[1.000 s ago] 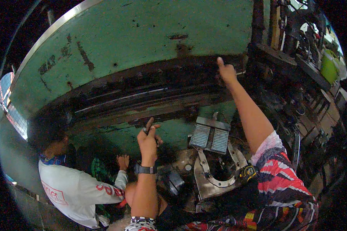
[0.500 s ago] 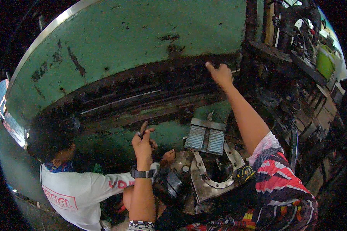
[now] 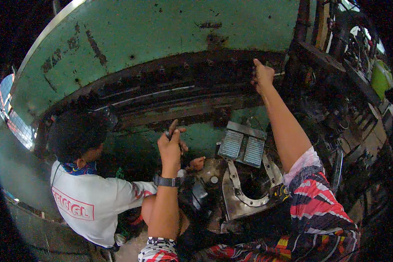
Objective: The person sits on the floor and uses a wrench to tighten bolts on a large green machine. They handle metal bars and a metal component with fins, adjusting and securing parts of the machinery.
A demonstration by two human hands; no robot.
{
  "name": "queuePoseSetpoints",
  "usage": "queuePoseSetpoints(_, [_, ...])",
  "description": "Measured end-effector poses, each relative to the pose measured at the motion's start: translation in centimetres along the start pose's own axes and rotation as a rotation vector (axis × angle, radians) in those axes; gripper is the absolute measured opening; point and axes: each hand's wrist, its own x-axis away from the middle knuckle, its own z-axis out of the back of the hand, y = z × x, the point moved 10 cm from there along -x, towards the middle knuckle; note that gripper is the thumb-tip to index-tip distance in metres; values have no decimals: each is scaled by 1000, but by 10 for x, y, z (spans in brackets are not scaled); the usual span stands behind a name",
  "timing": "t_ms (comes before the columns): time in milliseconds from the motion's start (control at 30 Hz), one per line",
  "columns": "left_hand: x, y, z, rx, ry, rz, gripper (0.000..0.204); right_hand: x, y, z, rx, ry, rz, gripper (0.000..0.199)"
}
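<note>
My left hand (image 3: 169, 150), with a dark watch (image 3: 167, 181) on its wrist, is raised in the middle. Its fingers are curled, and a narrow brownish thing (image 3: 173, 126) sticks up from them; its kind is unclear. My right arm stretches toward a dark recess (image 3: 205, 65) below a big green metal panel (image 3: 170, 26). The right hand (image 3: 263, 77) is closed there, thumb up, and what it holds, if anything, is hidden. Below the hands lies a U-shaped metal plate (image 3: 229, 205), beside a metal unit with two ridged pads (image 3: 242, 144).
At the left a co-worker in a white shirt (image 3: 85, 205) crouches close to my left arm, one hand (image 3: 197, 163) held low. A yellow and black tape measure (image 3: 282, 192) lies by the plate. Dark machine parts and a green container (image 3: 381, 79) stand at the right.
The view has shifted, so most things sit farther right. My right hand has turned more upright at the recess. My left hand remains raised with curled fingers.
</note>
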Motion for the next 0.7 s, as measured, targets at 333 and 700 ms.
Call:
queuePoseSetpoints(333, [8, 9, 1, 38, 32, 23, 37, 159, -95, -132, 1149, -226, 1185, 45])
queuePoseSetpoints(700, [-12, 2, -9, 31, -74, -1, 37, 85, -68, -104, 912, -65, 589, 53])
